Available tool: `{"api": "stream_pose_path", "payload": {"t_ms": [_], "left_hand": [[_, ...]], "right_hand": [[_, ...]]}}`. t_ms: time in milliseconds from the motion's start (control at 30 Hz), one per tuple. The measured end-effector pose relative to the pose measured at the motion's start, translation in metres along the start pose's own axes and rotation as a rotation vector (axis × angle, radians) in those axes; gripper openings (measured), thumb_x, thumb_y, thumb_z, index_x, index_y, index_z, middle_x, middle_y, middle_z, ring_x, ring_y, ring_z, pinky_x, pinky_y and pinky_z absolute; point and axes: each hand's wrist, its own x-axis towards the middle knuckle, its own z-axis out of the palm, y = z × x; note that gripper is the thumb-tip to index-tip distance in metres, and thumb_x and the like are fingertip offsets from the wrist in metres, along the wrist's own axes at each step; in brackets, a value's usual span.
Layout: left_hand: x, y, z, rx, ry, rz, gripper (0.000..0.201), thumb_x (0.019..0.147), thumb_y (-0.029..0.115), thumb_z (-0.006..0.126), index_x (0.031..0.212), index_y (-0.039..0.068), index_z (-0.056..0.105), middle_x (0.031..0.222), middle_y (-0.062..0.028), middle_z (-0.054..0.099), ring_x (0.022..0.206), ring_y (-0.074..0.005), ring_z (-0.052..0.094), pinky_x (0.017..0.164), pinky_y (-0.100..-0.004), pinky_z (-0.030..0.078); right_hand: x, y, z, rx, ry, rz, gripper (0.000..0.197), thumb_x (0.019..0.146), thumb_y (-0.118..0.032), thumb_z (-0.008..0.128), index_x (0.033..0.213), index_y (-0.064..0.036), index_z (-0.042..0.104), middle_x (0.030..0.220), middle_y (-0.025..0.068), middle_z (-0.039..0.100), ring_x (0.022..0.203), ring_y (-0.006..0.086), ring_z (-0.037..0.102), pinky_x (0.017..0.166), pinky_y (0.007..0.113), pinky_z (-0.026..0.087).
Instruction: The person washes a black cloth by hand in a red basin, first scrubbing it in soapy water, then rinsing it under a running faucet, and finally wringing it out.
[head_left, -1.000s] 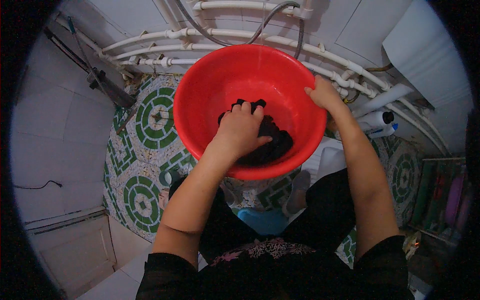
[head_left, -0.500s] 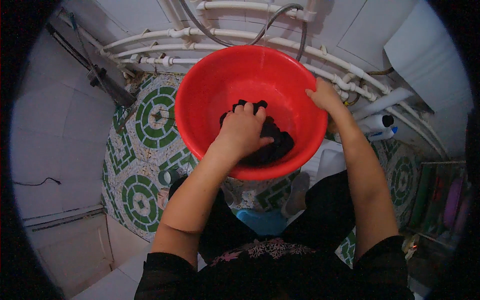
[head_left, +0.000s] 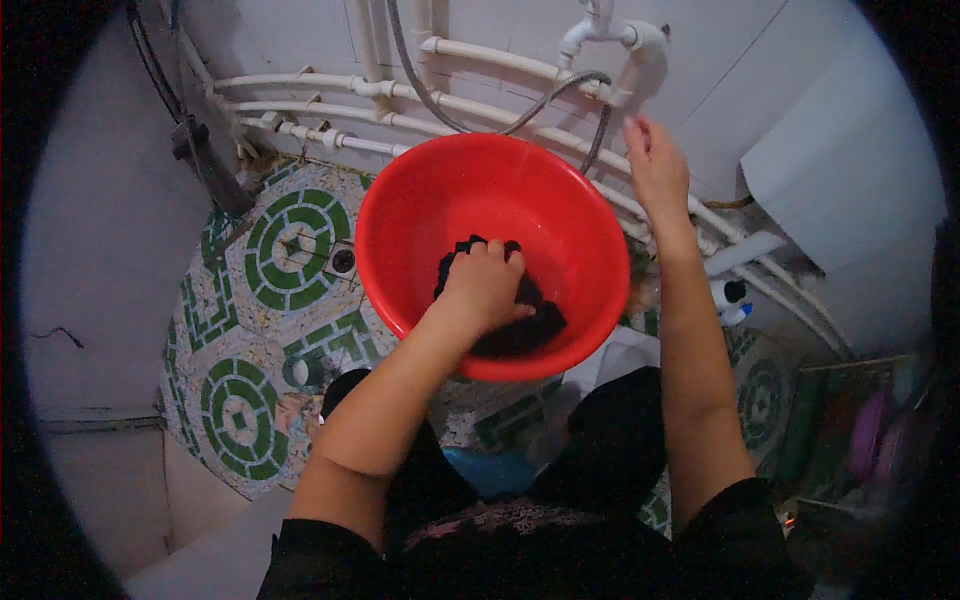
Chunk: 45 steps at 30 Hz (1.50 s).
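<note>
While the left hand (head_left: 485,285) clutches the dark cloth (head_left: 520,325) inside the red basin (head_left: 420,210), the right hand (head_left: 655,165), raised open beyond the basin's far rim, would do well to steady that rim.

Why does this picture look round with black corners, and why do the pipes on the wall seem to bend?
Head view: a fisheye lens gives the round frame and dark corners, and bows the white pipes toward the rim. Light is dim and reddish-blue, the edges soft. The red basin and left hand on the dark cloth are sharpest; the raised right hand looks slightly blurred.
</note>
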Motion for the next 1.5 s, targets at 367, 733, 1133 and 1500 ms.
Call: {"api": "stream_pose_path", "payload": {"t_ms": [367, 733, 1133, 1500], "left_hand": [[-0.006, 0.0, -0.002, -0.062, 0.009, -0.008, 0.071, 0.069, 0.048, 0.069, 0.12, 0.005, 0.047, 0.112, -0.0188, 0.051, 0.105, -0.0343, 0.051, 0.085, -0.0434, 0.046], [-0.008, 0.006, -0.001, 0.01, 0.028, -0.026, 0.069, 0.068, 0.049, 0.069, 0.117, 0.005, 0.05, 0.111, -0.0158, 0.052, 0.104, -0.0308, 0.051, 0.085, -0.0432, 0.045], [-0.007, 0.004, -0.001, 0.018, 0.012, -0.025, 0.07, 0.069, 0.05, 0.068, 0.118, 0.004, 0.05, 0.113, -0.0165, 0.052, 0.104, -0.0311, 0.051, 0.083, -0.0413, 0.046], [-0.008, 0.004, -0.001, 0.0, 0.034, -0.018, 0.068, 0.068, 0.049, 0.07, 0.115, 0.004, 0.051, 0.112, -0.0167, 0.052, 0.103, -0.0312, 0.052, 0.083, -0.0427, 0.046]], "right_hand": [[0.131, -0.105, -0.019, -0.772, 0.081, -0.426, 0.031, 0.08, -0.031, 0.059, 0.094, -0.0035, 0.06, 0.082, 0.0165, 0.06, 0.071, 0.0342, 0.06, 0.059, 0.041, 0.05], [0.133, -0.104, -0.029, -0.879, 0.039, -0.862, 0.021, 0.068, -0.023, 0.063, 0.067, -0.004, 0.056, 0.068, 0.016, 0.058, 0.065, 0.0355, 0.058, 0.057, 0.045, 0.047], [0.132, -0.109, -0.032, -0.868, -0.053, -0.83, 0.022, 0.07, -0.023, 0.062, 0.068, -0.0021, 0.058, 0.067, 0.0177, 0.057, 0.065, 0.0359, 0.059, 0.06, 0.045, 0.048], [0.132, -0.107, -0.031, -0.868, -0.008, -0.866, 0.022, 0.069, -0.023, 0.063, 0.068, -0.0009, 0.058, 0.067, 0.0186, 0.057, 0.066, 0.037, 0.058, 0.059, 0.045, 0.047]]}}
